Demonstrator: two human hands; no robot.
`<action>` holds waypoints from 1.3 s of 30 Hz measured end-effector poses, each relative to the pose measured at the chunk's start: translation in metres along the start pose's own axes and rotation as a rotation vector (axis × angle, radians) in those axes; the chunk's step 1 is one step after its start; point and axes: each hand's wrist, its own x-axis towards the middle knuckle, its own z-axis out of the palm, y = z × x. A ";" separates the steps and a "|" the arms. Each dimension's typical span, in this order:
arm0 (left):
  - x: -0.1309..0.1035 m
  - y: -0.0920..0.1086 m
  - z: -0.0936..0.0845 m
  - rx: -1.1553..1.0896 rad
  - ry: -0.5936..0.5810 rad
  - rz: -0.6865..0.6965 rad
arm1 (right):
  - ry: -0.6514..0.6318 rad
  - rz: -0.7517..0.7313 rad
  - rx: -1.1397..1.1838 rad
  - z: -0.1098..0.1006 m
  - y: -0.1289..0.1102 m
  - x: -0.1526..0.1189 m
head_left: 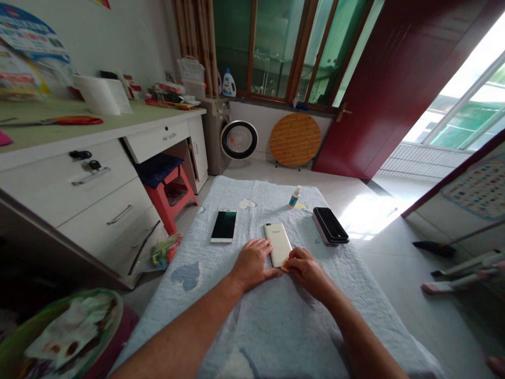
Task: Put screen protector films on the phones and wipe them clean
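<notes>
A white smartphone point(277, 239) lies back side up on the cloth, with its camera at the upper left corner. My left hand point(252, 263) grips its left side, fingertips at the edge and thumb stretched along the bottom. At the phone's lower right corner, the fingers of my right hand point(306, 267) are pinched together. Whatever is between those fingertips, if anything, is too small to make out. To the left lies another white phone point(224, 226), its dark screen up. A small spray bottle point(294, 197) stands beyond my hands. On the right is a stack of dark phones point(330, 225).
A pale blue patterned cloth point(213, 316) covers the surface under my hands. At lower left is a bin point(114, 326) with crumpled tissue. A red stool point(168, 192) stands by the white desk point(158, 123). Further back are a washing machine point(215, 131) with its door open and a round wooden tabletop point(295, 139).
</notes>
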 end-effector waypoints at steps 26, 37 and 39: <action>0.004 0.013 0.007 0.081 0.102 -0.002 | 0.161 0.056 -0.169 0.011 0.030 0.094; 0.003 0.010 0.006 0.053 0.093 -0.013 | 0.097 0.253 -0.214 0.001 0.025 0.095; 0.003 0.008 0.007 0.054 0.100 -0.011 | 0.071 0.275 -0.210 -0.001 0.019 0.079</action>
